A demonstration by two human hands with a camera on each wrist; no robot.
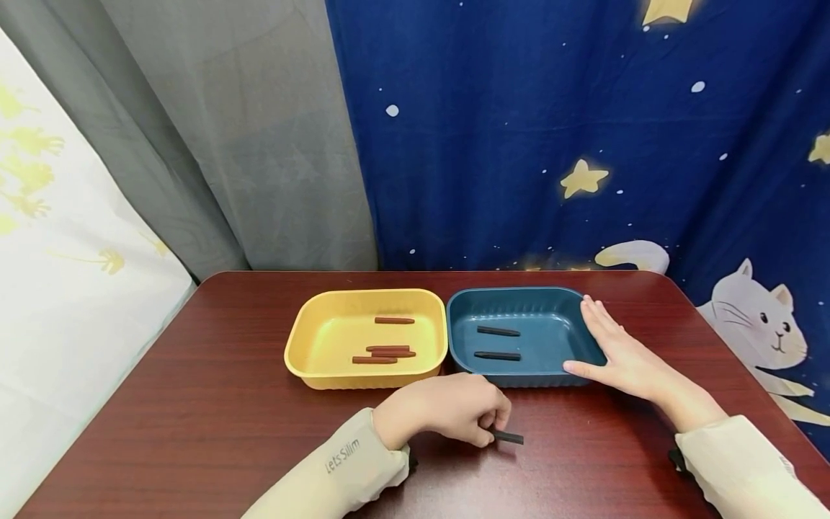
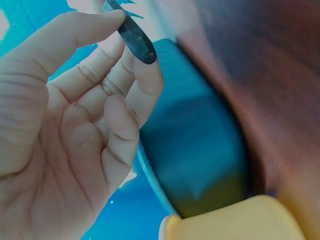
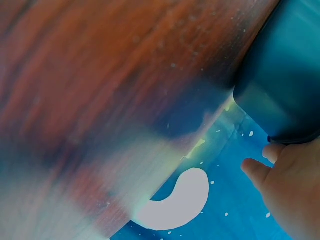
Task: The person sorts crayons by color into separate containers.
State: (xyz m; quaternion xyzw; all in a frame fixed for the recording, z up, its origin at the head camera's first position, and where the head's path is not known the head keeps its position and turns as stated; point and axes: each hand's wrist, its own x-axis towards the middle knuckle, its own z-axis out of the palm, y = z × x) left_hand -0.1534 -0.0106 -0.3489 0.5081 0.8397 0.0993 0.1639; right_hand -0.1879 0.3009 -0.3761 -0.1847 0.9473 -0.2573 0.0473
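My left hand [image 1: 447, 407] pinches a black crayon [image 1: 509, 437] between thumb and fingers, over the table in front of the two bins. Its tapered end shows in the left wrist view, with the thumb [image 2: 95, 27] across the crayon [image 2: 136, 40]. My right hand [image 1: 625, 360] lies with extended fingers at the right rim of the blue bin [image 1: 519, 378]. Two black crayons [image 1: 498, 356] lie inside that bin. Against its left side stands a yellow bin [image 1: 305, 360], holding several brown-red crayons [image 1: 394, 321].
Both bins stand near the back of the dark red wooden table [image 1: 214, 404]. Behind the table hang a grey curtain [image 1: 272, 144] and a blue star-patterned curtain [image 1: 486, 144]. White patterned cloth [image 1: 65, 288] hangs at the left.
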